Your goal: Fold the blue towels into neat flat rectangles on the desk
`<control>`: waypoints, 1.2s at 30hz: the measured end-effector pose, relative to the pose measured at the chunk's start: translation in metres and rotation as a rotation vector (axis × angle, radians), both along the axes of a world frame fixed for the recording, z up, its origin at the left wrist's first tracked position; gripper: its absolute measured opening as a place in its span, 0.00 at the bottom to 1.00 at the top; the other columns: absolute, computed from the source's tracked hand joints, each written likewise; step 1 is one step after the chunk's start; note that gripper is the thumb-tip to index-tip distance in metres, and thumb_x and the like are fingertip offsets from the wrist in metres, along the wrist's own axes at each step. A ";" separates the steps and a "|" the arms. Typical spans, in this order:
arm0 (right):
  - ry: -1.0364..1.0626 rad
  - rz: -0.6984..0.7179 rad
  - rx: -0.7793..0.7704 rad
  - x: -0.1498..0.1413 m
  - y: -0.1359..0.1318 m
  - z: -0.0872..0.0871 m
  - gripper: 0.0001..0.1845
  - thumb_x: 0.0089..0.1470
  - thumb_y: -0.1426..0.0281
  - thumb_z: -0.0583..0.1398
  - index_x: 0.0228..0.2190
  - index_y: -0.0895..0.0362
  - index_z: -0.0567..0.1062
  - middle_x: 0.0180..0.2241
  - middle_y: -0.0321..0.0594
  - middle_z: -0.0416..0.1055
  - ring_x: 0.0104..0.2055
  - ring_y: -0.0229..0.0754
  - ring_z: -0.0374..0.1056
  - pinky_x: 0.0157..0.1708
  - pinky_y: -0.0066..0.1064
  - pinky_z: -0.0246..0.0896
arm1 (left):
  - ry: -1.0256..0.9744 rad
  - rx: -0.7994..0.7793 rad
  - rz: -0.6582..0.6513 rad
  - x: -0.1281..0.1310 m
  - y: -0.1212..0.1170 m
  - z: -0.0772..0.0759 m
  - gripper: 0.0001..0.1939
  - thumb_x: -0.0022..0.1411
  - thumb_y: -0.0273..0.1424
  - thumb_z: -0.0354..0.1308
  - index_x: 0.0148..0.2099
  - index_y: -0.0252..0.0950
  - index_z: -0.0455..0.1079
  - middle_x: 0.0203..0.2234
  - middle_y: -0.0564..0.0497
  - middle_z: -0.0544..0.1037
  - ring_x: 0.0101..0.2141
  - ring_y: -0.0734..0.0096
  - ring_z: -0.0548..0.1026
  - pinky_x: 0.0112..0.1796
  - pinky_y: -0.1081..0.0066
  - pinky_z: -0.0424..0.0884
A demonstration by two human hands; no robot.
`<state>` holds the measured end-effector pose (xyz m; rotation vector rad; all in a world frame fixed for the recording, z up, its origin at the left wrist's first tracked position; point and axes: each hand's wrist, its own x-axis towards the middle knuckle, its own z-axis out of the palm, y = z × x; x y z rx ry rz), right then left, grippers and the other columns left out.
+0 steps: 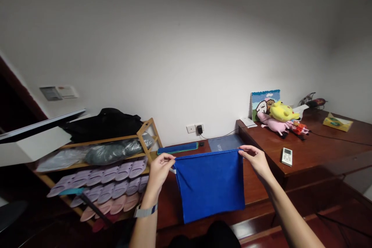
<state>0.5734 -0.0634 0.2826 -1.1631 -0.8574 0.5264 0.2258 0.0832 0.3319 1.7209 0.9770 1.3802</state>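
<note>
A bright blue cloth (209, 184) hangs spread out in front of me, held up by its two top corners. My left hand (161, 169) pinches the upper left corner, fingers closed, with a watch on that wrist. The upper right corner is pinched by my right hand (255, 159). The cloth hangs flat, its lower edge free above the dark wooden floor.
A wooden shoe rack (145, 131) with several pale slippers (116, 186) and black bags stands at the left. On the wooden table (316, 155) at the right are plush toys (280, 118), a remote (286, 156) and a tissue pack (337, 122). Folded cloths (178, 148) lie by the wall.
</note>
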 end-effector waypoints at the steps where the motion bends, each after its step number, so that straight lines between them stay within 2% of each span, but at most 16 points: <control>1: -0.004 -0.002 0.005 0.000 -0.002 0.001 0.29 0.35 0.50 0.75 0.35 0.56 0.83 0.37 0.46 0.82 0.40 0.48 0.76 0.41 0.38 0.74 | -0.010 -0.011 -0.002 -0.001 -0.001 -0.001 0.08 0.46 0.36 0.63 0.28 0.37 0.72 0.24 0.52 0.77 0.26 0.69 0.75 0.28 0.71 0.71; 7: -0.037 -0.019 0.031 -0.004 -0.019 0.015 0.26 0.39 0.51 0.75 0.35 0.56 0.83 0.41 0.47 0.82 0.42 0.49 0.77 0.45 0.39 0.73 | -0.058 0.008 -0.022 -0.005 -0.015 0.008 0.05 0.45 0.32 0.61 0.28 0.38 0.71 0.24 0.54 0.74 0.28 0.71 0.72 0.30 0.74 0.69; 15: -0.096 -0.107 0.128 -0.003 -0.048 0.031 0.19 0.45 0.54 0.74 0.34 0.54 0.82 0.42 0.45 0.81 0.45 0.49 0.76 0.48 0.39 0.72 | -0.128 -0.026 -0.164 -0.025 -0.059 0.028 0.09 0.48 0.34 0.67 0.32 0.36 0.74 0.28 0.52 0.75 0.29 0.70 0.72 0.29 0.73 0.69; 18: -0.144 -0.117 0.121 -0.004 -0.035 0.028 0.19 0.47 0.55 0.73 0.35 0.54 0.83 0.43 0.45 0.81 0.46 0.48 0.75 0.49 0.39 0.72 | -0.154 -0.049 -0.157 -0.028 -0.053 0.024 0.09 0.48 0.33 0.69 0.32 0.36 0.75 0.28 0.51 0.76 0.29 0.70 0.72 0.30 0.73 0.69; 20: -0.164 -0.087 0.091 -0.003 -0.007 0.018 0.20 0.47 0.53 0.72 0.37 0.54 0.83 0.43 0.46 0.81 0.46 0.48 0.75 0.48 0.39 0.72 | -0.176 -0.088 -0.137 -0.029 -0.034 0.012 0.09 0.49 0.32 0.69 0.33 0.36 0.76 0.27 0.52 0.76 0.29 0.71 0.72 0.31 0.74 0.69; 22: -0.181 -0.043 0.056 -0.002 0.036 0.001 0.23 0.47 0.51 0.71 0.37 0.56 0.83 0.42 0.47 0.81 0.44 0.49 0.76 0.46 0.40 0.72 | -0.201 -0.145 -0.121 -0.031 -0.005 -0.013 0.09 0.48 0.32 0.69 0.34 0.36 0.76 0.26 0.53 0.75 0.28 0.72 0.72 0.30 0.75 0.67; 24: -0.223 -0.005 0.005 -0.004 0.093 -0.019 0.26 0.47 0.48 0.69 0.38 0.57 0.82 0.41 0.48 0.81 0.42 0.48 0.76 0.45 0.40 0.72 | -0.203 -0.203 -0.107 -0.035 0.033 -0.049 0.11 0.48 0.33 0.68 0.36 0.37 0.75 0.26 0.54 0.75 0.29 0.72 0.73 0.29 0.76 0.67; 26: -0.310 -0.004 -0.103 -0.011 0.155 -0.040 0.26 0.51 0.49 0.65 0.40 0.59 0.81 0.40 0.48 0.81 0.42 0.48 0.76 0.46 0.40 0.72 | -0.162 -0.262 -0.070 -0.039 0.072 -0.093 0.14 0.48 0.34 0.66 0.39 0.37 0.75 0.32 0.52 0.78 0.32 0.71 0.76 0.31 0.76 0.69; 28: -0.350 0.015 -0.168 -0.027 0.206 -0.062 0.23 0.53 0.55 0.63 0.42 0.59 0.80 0.42 0.48 0.81 0.44 0.47 0.76 0.49 0.41 0.71 | -0.061 -0.322 0.079 -0.043 0.105 -0.141 0.15 0.48 0.38 0.62 0.39 0.37 0.74 0.32 0.52 0.79 0.33 0.69 0.78 0.32 0.74 0.71; 30: -0.396 0.041 -0.220 -0.048 0.235 -0.090 0.19 0.52 0.60 0.63 0.43 0.57 0.80 0.45 0.47 0.80 0.48 0.48 0.75 0.54 0.43 0.69 | 0.001 -0.386 0.180 -0.049 0.125 -0.188 0.15 0.48 0.38 0.60 0.38 0.36 0.73 0.30 0.51 0.79 0.31 0.67 0.78 0.31 0.72 0.73; 31: -0.421 0.052 -0.245 -0.059 0.238 -0.107 0.19 0.51 0.63 0.63 0.44 0.56 0.79 0.47 0.46 0.79 0.51 0.48 0.74 0.57 0.43 0.67 | 0.032 -0.417 0.229 -0.053 0.130 -0.210 0.14 0.48 0.38 0.60 0.37 0.36 0.73 0.28 0.51 0.78 0.30 0.66 0.78 0.31 0.70 0.73; 33: -0.466 0.062 -0.294 -0.080 0.221 -0.149 0.18 0.51 0.66 0.62 0.44 0.56 0.80 0.50 0.47 0.78 0.55 0.50 0.72 0.61 0.46 0.62 | 0.090 -0.464 0.310 -0.065 0.131 -0.250 0.12 0.46 0.36 0.61 0.34 0.36 0.72 0.26 0.50 0.79 0.29 0.63 0.79 0.32 0.68 0.75; 36: -0.547 0.049 -0.384 -0.099 0.162 -0.224 0.18 0.54 0.67 0.58 0.45 0.57 0.81 0.54 0.51 0.75 0.60 0.55 0.68 0.65 0.51 0.57 | 0.161 -0.487 0.395 -0.087 0.125 -0.295 0.11 0.46 0.36 0.62 0.33 0.37 0.72 0.29 0.46 0.82 0.34 0.58 0.82 0.36 0.64 0.77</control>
